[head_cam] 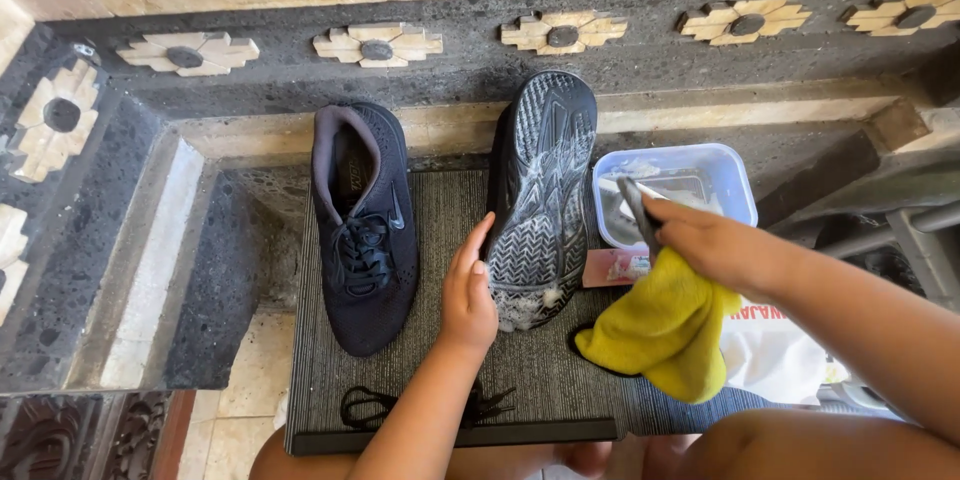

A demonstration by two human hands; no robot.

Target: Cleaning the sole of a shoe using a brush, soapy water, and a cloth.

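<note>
The left hand (468, 295) rests with its fingers (478, 240) stretched flat and loose along the edge of an upturned black shoe (540, 190), steadying it rather than gripping it. That shoe lies sole-up against those fingers, with white suds showing in the tread and a lump of foam at the heel end, just beside the palm. The right hand (710, 240) is closed around a yellow cloth (665, 330) and what looks like a thin dark brush handle (637, 208); the cloth hangs below the fist, near the sole's heel but apart from it. Just beyond the right fingers sits a clear plastic tub (735, 175) holding what seems to be water.

Further left of the left fingers stands the second black shoe (365, 230), upright, laces tied in, looking dry and unsoaped. Below the left wrist lies a loose black lace (375, 405) on the dark ribbed mat (540, 380). A small pink packet (615, 265) lies between the sole and the tub.

By the look of it, one sole is soaped and not yet wiped clean, and the other shoe is untouched.
</note>
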